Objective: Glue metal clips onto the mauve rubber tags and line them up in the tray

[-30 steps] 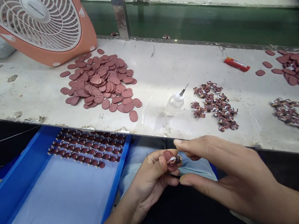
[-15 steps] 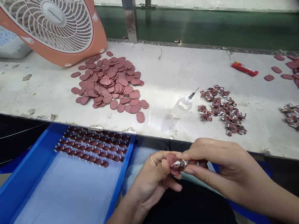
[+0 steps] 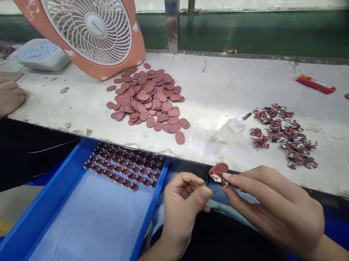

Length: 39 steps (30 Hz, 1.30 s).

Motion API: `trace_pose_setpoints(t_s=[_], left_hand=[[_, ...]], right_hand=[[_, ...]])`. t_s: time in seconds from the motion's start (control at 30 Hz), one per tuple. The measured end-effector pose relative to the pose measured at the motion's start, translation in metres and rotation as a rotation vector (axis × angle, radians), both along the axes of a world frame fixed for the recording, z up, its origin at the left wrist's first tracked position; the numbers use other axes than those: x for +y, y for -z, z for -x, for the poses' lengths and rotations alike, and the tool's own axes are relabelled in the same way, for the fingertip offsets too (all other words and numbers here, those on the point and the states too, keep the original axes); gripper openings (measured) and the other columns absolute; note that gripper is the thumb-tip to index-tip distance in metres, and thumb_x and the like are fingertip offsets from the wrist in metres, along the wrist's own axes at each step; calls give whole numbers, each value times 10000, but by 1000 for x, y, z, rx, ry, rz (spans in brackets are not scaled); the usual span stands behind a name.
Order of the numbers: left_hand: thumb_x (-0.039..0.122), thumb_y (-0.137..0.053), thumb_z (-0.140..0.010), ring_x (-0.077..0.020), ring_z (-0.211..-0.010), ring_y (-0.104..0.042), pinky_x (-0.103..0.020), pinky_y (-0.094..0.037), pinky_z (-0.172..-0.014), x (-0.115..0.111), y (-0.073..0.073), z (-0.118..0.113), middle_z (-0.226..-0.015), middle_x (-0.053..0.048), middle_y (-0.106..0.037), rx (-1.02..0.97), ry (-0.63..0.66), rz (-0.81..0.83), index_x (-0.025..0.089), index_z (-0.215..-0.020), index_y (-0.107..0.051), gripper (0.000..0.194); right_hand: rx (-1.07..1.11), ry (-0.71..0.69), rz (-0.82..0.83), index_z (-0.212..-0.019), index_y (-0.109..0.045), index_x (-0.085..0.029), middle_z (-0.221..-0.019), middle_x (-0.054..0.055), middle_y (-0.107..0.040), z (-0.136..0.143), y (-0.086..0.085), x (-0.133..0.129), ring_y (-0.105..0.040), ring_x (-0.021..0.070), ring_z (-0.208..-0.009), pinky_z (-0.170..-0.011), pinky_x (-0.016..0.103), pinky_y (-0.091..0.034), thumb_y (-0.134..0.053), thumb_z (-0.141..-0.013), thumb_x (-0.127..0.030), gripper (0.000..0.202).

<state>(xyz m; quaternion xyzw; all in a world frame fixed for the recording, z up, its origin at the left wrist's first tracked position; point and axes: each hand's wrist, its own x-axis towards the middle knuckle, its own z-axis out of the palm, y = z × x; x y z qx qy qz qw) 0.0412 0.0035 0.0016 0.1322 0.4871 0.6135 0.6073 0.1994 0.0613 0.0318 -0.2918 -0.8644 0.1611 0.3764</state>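
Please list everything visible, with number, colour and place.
table: one, whitish, middle
fan: one, orange, back left
tub: one, whitish, beside fan
oval pieces: many, reddish, mostly before fan
bottle: one, translucent, centre
figurines: many, brownish, right
slim object: one, red, right
posts: two, grey, back
strip: one, green, back
tray: one, blue, lower left
rowed pieces: many, dark, in tray
another person's hand: one, left edge
held piece: one, reddish, lower centre
left hand: one, beside it
right hand: one, holding it

Factory workshop: bench (image 3: 215,80), heaped discs (image 3: 149,98)
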Motion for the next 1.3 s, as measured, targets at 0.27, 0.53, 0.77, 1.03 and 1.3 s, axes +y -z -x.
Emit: trace_pose_setpoints(t_s=[0.27,0.53,0.77,1.03,1.3], left_hand=[[347,-833,-673,-86,-572,-530,-171,-473,-445,-5,-6,10,-665,17,-604,193,14,56,166,-720,-641,268],[349,-776,-726,-111,-598,-615,-178,-474,-437,-14,4,35,-729,14,-629,245,-118,131,178,-779,-605,248],[525,-668,-741,-239,-749,-708,-313,-550,-609,-78,55,126,-863,-90,-711,850,-102,620,162,-916,-592,410],[334,-608,-724,-195,-625,-634,-323,-440,-678,-87,101,150,-825,-27,-749,1225,199,806,235,-755,-664,118],[317,-519,-783,-233,-794,-678,-301,-411,-639,-71,114,159,-872,-34,-739,1411,463,893,261,-825,-652,150]], right_hand=[[11,-137,-105,-1161,-579,-73,-949,111,-598,23,21,-1,-577,199,-768,-652,310,-479,-581,-937,7,237],[-38,-213,-150,-1138,-588,-44,-857,71,-603,38,24,-8,-534,163,-686,-620,300,-448,-607,-947,-4,197],[-87,-278,-101,-1014,-620,-70,-827,62,-609,16,13,-13,-582,162,-682,-597,289,-473,-534,-962,23,137],[-34,-210,-62,-1042,-623,-59,-854,61,-590,10,29,-11,-561,148,-688,-628,275,-456,-607,-951,-1,109],[-32,-175,-48,-1052,-623,-39,-854,68,-582,4,30,-10,-544,145,-724,-670,271,-446,-633,-929,31,142]])
